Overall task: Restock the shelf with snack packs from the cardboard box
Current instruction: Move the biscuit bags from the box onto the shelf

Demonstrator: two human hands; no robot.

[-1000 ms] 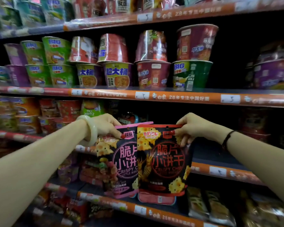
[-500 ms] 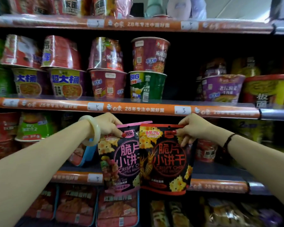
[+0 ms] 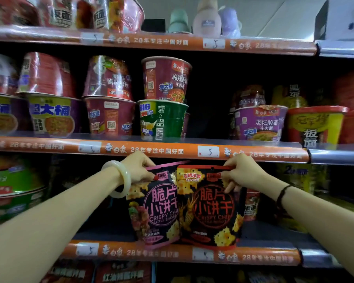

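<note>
My left hand (image 3: 138, 167), with a pale bangle on the wrist, pinches the top corner of a black snack pack with pink print (image 3: 157, 209). My right hand (image 3: 241, 173) pinches the top of a black snack pack with red print (image 3: 209, 209). The red pack overlaps the pink one's right side. Both packs hang upright in front of a dark gap in the shelf, just under an orange shelf edge (image 3: 151, 150), their bottoms near the lower orange shelf edge (image 3: 172, 253). The cardboard box is out of view.
Stacked instant noodle cups (image 3: 164, 117) fill the shelf above, with a dark gap (image 3: 211, 103) to their right and purple and red bowls (image 3: 260, 123) beyond. More bowls sit left and right of the gap behind the packs. Flat packets line the bottom shelf (image 3: 119, 274).
The view has tilted up and shifted right along the shelves. Both hands keep the same grip on the two packs, held slightly higher against the shelf edge.
</note>
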